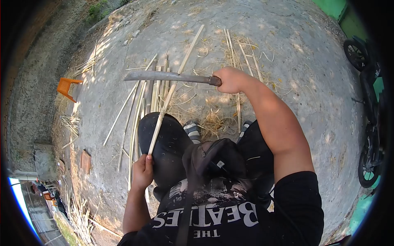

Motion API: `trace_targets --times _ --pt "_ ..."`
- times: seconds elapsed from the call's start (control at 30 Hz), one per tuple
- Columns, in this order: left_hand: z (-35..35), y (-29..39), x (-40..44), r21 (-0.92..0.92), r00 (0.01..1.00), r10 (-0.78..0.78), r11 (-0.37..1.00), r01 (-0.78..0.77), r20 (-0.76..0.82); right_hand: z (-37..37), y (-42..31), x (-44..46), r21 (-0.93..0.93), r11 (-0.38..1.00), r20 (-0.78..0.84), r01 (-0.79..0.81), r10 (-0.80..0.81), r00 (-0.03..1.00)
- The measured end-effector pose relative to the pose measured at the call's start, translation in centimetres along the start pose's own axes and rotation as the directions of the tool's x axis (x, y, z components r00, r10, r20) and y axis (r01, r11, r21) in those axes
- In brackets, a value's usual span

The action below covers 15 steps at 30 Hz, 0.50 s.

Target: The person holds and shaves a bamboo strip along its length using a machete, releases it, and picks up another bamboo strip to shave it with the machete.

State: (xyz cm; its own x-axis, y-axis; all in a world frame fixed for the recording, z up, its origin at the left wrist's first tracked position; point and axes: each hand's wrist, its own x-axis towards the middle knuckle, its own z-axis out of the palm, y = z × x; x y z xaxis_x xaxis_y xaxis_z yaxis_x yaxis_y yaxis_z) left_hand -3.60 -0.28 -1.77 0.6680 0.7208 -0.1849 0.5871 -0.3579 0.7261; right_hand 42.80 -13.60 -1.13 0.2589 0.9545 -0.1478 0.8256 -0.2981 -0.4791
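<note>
My right hand [230, 80] is wrapped round the handle of a machete [168, 76], its long grey blade pointing left. The blade crosses over a pale bamboo strip [180, 67]; whether it touches the strip I cannot tell. With its near end gripped in my left hand [142, 171], the strip slants away over my left knee to the far ground. Several more bamboo strips [139, 110] lie beside my left leg. Thin curled shavings [213, 121] are scattered between my feet.
An orange plastic stool [67, 88] stands at the left. More strips [230, 47] lie ahead on the concrete ground [287, 61]. A brick [85, 161] and a heap of bamboo pieces [80, 217] are at lower left. A motorbike [369, 98] stands along the right edge.
</note>
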Motion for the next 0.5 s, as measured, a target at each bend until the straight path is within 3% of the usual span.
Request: trace_targets --times 0.03,0.13,0.23,0.37,0.47,0.5 --pt "-0.2 0.5 0.0 0.013 1.0 -0.013 1.0 0.013 0.011 -0.2 0.3 0.2 0.054 0.995 0.041 -0.088 0.086 0.995" --pt "-0.6 -0.1 0.4 -0.003 0.999 -0.032 0.999 0.032 0.038 -0.3 -0.7 -0.5 -0.027 0.995 -0.048 -0.098 0.097 0.994" --pt "-0.4 0.1 0.6 -0.028 0.998 -0.036 0.999 0.037 0.059 0.6 -2.3 -1.0 0.063 0.998 -0.027 -0.003 0.005 1.0" --pt "-0.2 0.8 0.6 -0.001 0.998 -0.019 1.0 0.019 0.054 1.7 -5.5 -1.3 -0.151 0.962 -0.002 0.228 -0.23 0.973" --pt "-0.5 0.6 0.1 0.035 0.998 0.017 0.999 -0.02 0.068 0.1 -4.3 -1.0 -0.198 0.951 -0.059 0.236 -0.252 0.966" --pt "-0.5 0.5 -0.2 0.025 0.998 0.014 1.0 -0.015 0.058 -0.2 -2.9 -0.8 -0.064 0.99 -0.041 0.129 -0.132 0.99"
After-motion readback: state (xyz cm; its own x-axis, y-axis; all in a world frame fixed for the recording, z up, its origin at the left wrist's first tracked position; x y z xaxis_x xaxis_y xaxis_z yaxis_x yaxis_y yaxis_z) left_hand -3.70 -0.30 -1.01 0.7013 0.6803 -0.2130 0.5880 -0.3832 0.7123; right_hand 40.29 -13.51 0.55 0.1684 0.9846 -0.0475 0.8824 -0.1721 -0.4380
